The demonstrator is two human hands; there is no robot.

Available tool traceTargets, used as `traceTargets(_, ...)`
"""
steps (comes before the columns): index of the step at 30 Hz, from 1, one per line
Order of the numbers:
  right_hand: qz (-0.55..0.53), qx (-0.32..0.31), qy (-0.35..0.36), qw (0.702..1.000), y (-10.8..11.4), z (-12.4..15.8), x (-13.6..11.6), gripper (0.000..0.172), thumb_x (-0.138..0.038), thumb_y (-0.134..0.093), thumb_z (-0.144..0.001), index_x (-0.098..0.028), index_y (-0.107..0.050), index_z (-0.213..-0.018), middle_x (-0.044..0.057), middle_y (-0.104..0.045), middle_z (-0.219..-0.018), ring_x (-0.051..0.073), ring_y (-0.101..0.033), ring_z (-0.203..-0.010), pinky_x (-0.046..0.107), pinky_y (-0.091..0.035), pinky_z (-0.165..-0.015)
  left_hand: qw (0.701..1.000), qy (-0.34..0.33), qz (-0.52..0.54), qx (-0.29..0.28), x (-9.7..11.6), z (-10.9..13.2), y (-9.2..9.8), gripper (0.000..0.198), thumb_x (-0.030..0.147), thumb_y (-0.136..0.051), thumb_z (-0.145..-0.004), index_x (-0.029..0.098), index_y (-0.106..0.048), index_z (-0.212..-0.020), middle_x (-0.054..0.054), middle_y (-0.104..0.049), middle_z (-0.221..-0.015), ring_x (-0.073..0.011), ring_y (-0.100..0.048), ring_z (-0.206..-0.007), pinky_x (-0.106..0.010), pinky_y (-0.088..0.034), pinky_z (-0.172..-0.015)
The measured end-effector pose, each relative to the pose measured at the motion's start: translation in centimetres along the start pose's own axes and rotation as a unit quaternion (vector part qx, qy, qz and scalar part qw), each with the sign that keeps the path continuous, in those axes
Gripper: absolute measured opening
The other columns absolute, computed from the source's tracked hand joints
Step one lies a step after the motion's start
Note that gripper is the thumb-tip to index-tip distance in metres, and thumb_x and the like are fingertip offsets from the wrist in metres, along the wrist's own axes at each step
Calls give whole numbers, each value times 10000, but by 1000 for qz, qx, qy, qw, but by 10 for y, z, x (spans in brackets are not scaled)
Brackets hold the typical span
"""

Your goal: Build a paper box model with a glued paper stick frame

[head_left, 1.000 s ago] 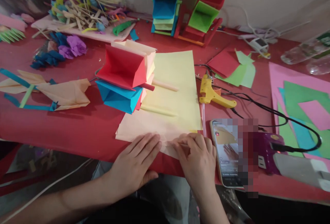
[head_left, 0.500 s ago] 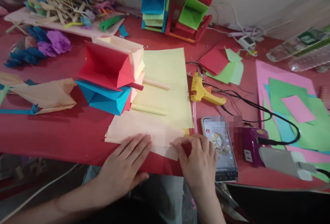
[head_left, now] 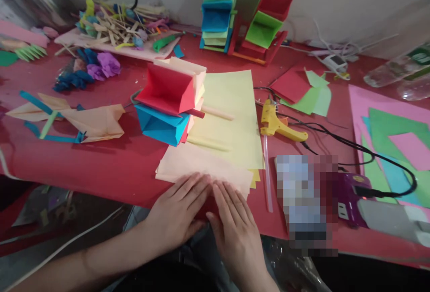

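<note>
A folded peach paper sheet (head_left: 204,166) lies at the front of the red table, below the folded paper boxes. My left hand (head_left: 183,207) rests flat on its near edge, fingers stretched out. Close beside it, my right hand (head_left: 235,220) presses the same edge with straight fingers, thumb apart. Just behind the sheet stand a red paper box (head_left: 164,90) and a blue paper box (head_left: 164,126), joined with peach ones. Under them is a large pale yellow sheet (head_left: 235,104), with a rolled paper stick (head_left: 218,113) on it.
Right of the sheet are a yellow glue gun (head_left: 282,124), a blurred-out phone (head_left: 300,202) and a purple power adapter (head_left: 359,198) with cables. Coloured papers (head_left: 399,126) lie farther right. Left sits a peach-and-blue paper model (head_left: 94,122). Paper wheels (head_left: 218,16) stand at the back.
My right hand has moved left from the sheet's right end to beside my left hand, its fingers now straightened and flat. The sheet's front flap now lies folded. The view has shifted left.
</note>
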State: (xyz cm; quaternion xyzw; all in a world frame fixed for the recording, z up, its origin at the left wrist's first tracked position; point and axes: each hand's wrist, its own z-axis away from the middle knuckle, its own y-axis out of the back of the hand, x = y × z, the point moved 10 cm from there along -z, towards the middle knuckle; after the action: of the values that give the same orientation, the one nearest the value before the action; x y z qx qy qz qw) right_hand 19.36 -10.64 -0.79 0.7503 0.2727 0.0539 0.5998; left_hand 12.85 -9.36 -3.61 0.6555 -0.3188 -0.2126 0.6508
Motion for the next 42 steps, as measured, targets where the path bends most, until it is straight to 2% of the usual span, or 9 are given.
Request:
traceTargets(5,33,-5,3,999,-7,-1,3,376,-217,-429,-902,-72,-485,-1244,94,-536,-1279,222,-461,-1205,381,-305,-1008,999,-44,-15,-2,-8,11,2,669,529,-319,-875,108,-253,-1391,-60,-289,-1456,-209,-211,-1349,-336,-159,-1098)
traceTargets(15,23,44,-34,998,16,10,30,342,-134,-448,-880,-126,-524,-1213,81,-620,-1177,198,-559,-1093,358,-375,-961,998,-39,-47,12,-47,45,16,577,451,-411,-875,110,-366,-1338,-69,-419,-1384,-218,-383,-1268,-356,-283,-1049)
traceTargets(18,-21,43,-22,999,18,8,43,299,-104,-446,-874,-141,-579,-1140,85,-657,-1083,192,-581,-1001,335,-448,-868,997,-29,-5,75,-49,43,28,434,318,-465,-880,120,-456,-1266,-83,-522,-1300,-210,-448,-1220,-372,-354,-1016)
traceTargets(22,-43,-10,26,999,12,-6,48,270,-174,-386,-914,-156,-625,-1039,88,-665,-955,200,-562,-859,347,-469,-767,984,24,68,162,-57,34,45,239,190,-522,-854,167,-595,-1080,-73,-621,-1164,-187,-553,-1083,-352,-451,-921)
traceTargets(25,-41,-36,79,995,11,-14,43,264,-183,-376,-920,-152,-616,-1026,84,-658,-945,198,-545,-856,340,-452,-772,982,45,102,154,-61,25,44,181,211,-523,-856,178,-628,-1000,-62,-651,-1046,-174,-580,-980,-328,-487,-850)
traceTargets(28,-30,-17,92,995,15,-19,39,184,-168,-452,-890,-146,-622,-958,68,-659,-886,179,-548,-819,309,-441,-753,982,54,108,145,-64,20,45,152,214,-522,-857,186,-642,-947,-45,-654,-923,-155,-583,-860,-301,-494,-780)
traceTargets(34,-22,60,29,998,29,-20,34,103,-166,-526,-850,-174,-628,-846,36,-649,-783,155,-538,-736,279,-405,-683,982,55,57,173,-66,29,60,130,152,-512,-851,182,-638,-847,-26,-643,-820,-138,-568,-760,-275,-465,-721)
traceTargets(39,-65,39,-48,996,20,-8,39,127,-212,-513,-869,-198,-639,-871,32,-657,-810,174,-529,-785,304,-380,-732,991,52,60,108,-67,35,46,146,176,-482,-871,184,-619,-820,-17,-614,-780,-137,-562,-733,-276,-453,-708)
traceTargets(42,-61,53,-100,992,17,1,47,116,-245,-537,-856,-205,-646,-856,38,-644,-823,186,-515,-788,316,-372,-722,990,56,73,110,-71,35,44,141,189,-489,-872,180,-608,-797,-14,-618,-767,-139,-566,-734,-284,-451,-734)
